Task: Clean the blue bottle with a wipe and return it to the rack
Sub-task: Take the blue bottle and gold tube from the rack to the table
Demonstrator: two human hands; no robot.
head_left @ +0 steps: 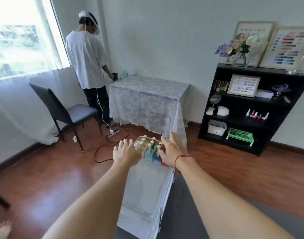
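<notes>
Daylight floods through a large window (18, 40) on the left, with a sheer curtain (27, 107) hanging below it. The walls (165, 31) are pale, and the floor (52, 169) is reddish-brown wood. A dark chair (66, 109) stands beneath the window. A table under a white lace cloth (147, 100) sits in the far corner, and a person in a white shirt (85, 57) stands at its far left corner. A power strip (113, 132) lies on the floor nearby. A black bookshelf (239, 109) on the right carries a vase of flowers (241, 49) and framed colour charts (285, 47).
</notes>
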